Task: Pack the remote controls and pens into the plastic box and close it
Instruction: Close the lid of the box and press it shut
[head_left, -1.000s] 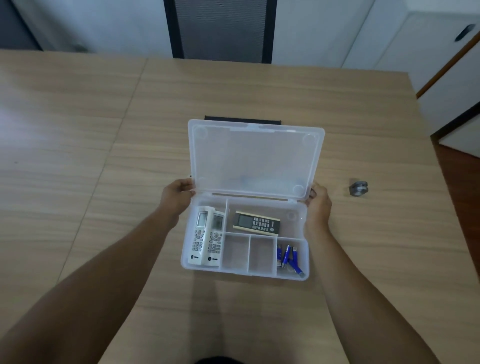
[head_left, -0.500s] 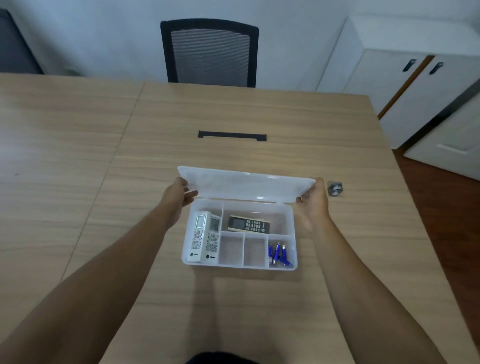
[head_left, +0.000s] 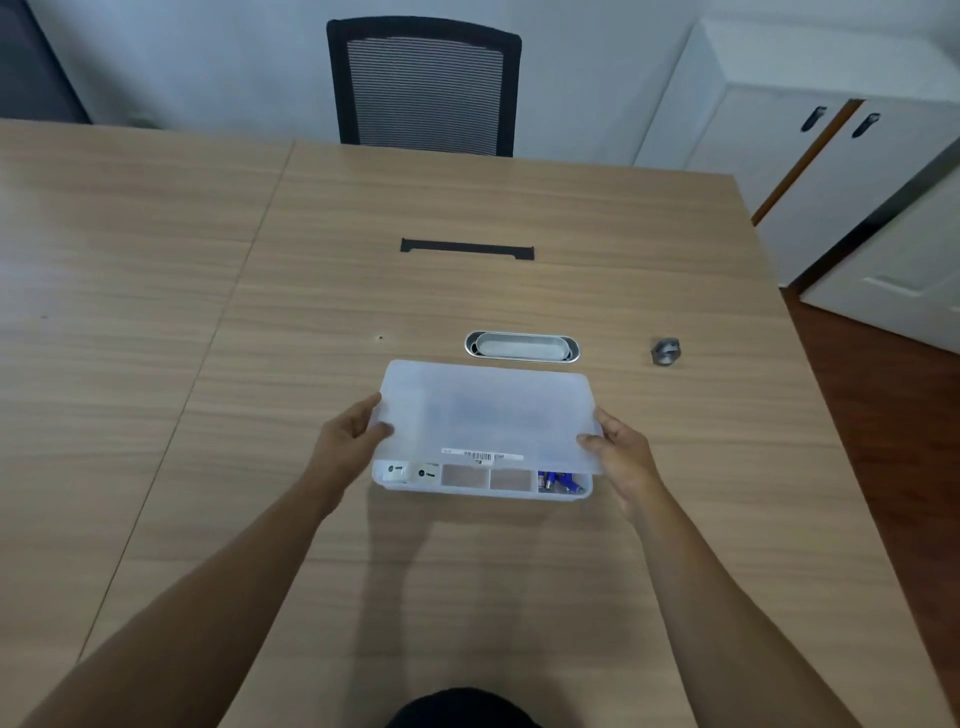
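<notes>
Though half-lidded: two remotes (head_left: 408, 472); one box (head_left: 483, 491)

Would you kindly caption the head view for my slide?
Both hands lower the lid over the packed box.

A light wooden table (head_left: 467, 197) fills the room's foreground, a seam running through its top. A black mesh-backed chair (head_left: 425, 85) stands at its far edge against a pale wall (head_left: 218, 57). White cabinets (head_left: 810, 171) line the right side above reddish-brown flooring (head_left: 904, 415).
</notes>
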